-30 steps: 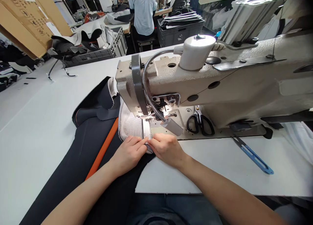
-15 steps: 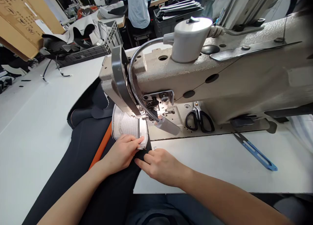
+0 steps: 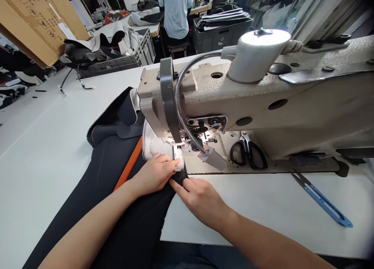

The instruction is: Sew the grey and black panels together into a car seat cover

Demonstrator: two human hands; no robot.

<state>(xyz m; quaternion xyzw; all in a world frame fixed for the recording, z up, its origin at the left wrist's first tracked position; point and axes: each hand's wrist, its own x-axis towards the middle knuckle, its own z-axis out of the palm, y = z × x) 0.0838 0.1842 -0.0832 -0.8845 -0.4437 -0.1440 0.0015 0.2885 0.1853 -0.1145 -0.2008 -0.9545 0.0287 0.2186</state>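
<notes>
A light grey mesh fabric piece (image 3: pixel 156 145) with a pale edge strip lies under the presser foot of a sewing machine (image 3: pixel 201 94). My left hand (image 3: pixel 156 173) is closed on its near end, thumb on the pale strip. Beneath it spreads a large black fabric panel (image 3: pixel 113 160) with an orange strip (image 3: pixel 128 164), draping toward me over the table edge. To the right, my right hand (image 3: pixel 201 199) pinches the black panel's edge just below the grey piece. The needle tip is hard to make out behind the lamp hose.
Black-handled scissors (image 3: pixel 248 154) rest on the machine bed. Blue thread snips (image 3: pixel 323 201) lie on the white table (image 3: pixel 248 206) at right. Behind are a grey crate (image 3: pixel 146 47) of fabric pieces, a cardboard box (image 3: pixel 41 23) and a seated person (image 3: pixel 176 14).
The grey piece has slid further under the presser foot, away from me. Both hands have followed it closer to the needle area. The camera view has shifted slightly.
</notes>
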